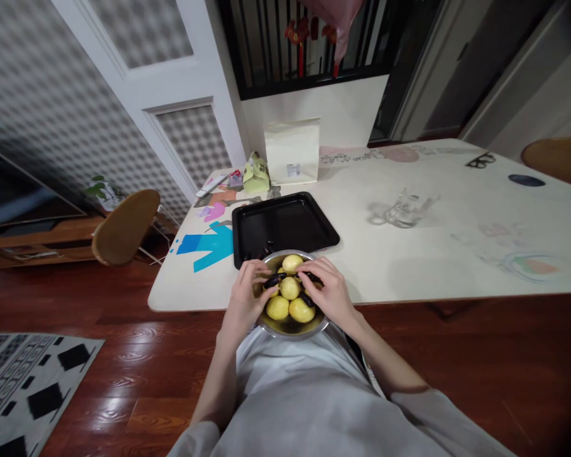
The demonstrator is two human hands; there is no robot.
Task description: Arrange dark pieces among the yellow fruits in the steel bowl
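Note:
A round metal bowl (292,331) sits at the table's front edge, close against my body. Several yellow lemon-like fruits (290,289) fill it, with glossy dark elongated pieces among them that resemble small eggplants. Between the thumb and fingers of my left hand (245,297) is one dark elongated piece (275,280). My right hand (332,292) reaches over the bowl's right side, its fingers curled around another dark piece that they partly cover. A further dark piece (306,299) rests on the fruits below my right thumb. Just beyond the bowl lies a black rectangular tray (285,222).
On the white table (380,266) stand a white paper bag (292,152) and a green package (255,174) behind the tray. A clear glass vessel (404,212) is to the right, glasses (480,160) farther off. A wooden chair (126,227) stands left.

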